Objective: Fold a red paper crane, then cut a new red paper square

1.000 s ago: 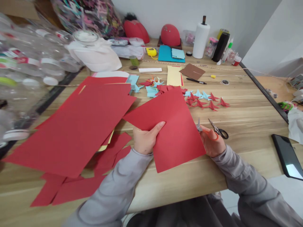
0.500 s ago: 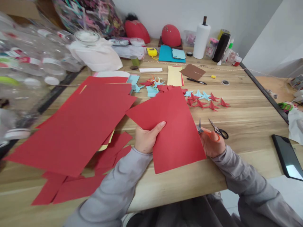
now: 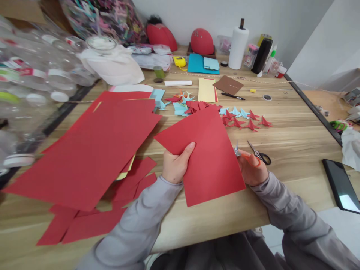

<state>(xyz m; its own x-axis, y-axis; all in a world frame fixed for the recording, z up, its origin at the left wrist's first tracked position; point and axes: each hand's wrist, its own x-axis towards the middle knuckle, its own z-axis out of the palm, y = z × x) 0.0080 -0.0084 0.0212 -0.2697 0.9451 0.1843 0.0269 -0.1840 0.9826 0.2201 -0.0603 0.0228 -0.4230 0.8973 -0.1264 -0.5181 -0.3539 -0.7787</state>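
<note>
My left hand (image 3: 176, 167) grips the left edge of a red paper sheet (image 3: 208, 153), thumb on top, holding it tilted above the wooden table (image 3: 295, 142). My right hand (image 3: 251, 170) is at the sheet's right edge and holds orange-handled scissors (image 3: 244, 154), whose blades point up beside the paper. A second pair of scissors with black handles (image 3: 260, 153) lies on the table just right of that hand.
Large red sheets (image 3: 92, 146) and red offcuts (image 3: 84, 221) cover the left. Small folded red and blue paper figures (image 3: 242, 120) lie beyond the held sheet. A phone (image 3: 340, 183) lies at the right edge. Bottles, a paper towel roll (image 3: 238, 47) and clutter line the back.
The held red sheet has turned slightly and shifted a little to the right, uncovering more folded figures behind it. Both hands stay in nearly the same place.
</note>
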